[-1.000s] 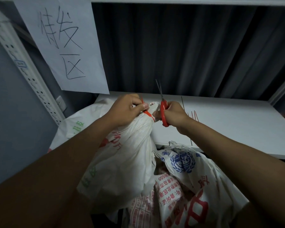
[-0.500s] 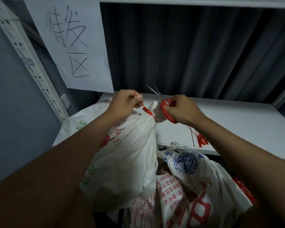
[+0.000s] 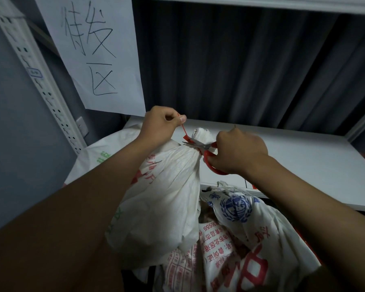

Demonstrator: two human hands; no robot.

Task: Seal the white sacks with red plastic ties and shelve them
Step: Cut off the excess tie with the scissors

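A white sack [image 3: 167,192] with red print stands in the middle, its neck bunched and cinched by a red plastic tie [image 3: 184,131]. My left hand [image 3: 160,125] pinches the tie's free tail and pulls it up and left. My right hand [image 3: 238,152] grips red-handled scissors [image 3: 207,152], whose blades lie across the tie just beside the sack's neck. A second white sack [image 3: 247,234] with a blue emblem and red characters lies below right, its mouth loosely gathered.
A white shelf board [image 3: 303,165] runs behind the sacks. Another white sack [image 3: 105,152] lies at its left end. A paper sign [image 3: 93,51] with handwritten characters hangs on the perforated shelf upright [image 3: 36,76]. Dark curtain [image 3: 240,66] behind.
My right hand has swung the scissors from pointing upward down to the tie at the sack's neck. My left hand has lifted and drawn the tail taut.
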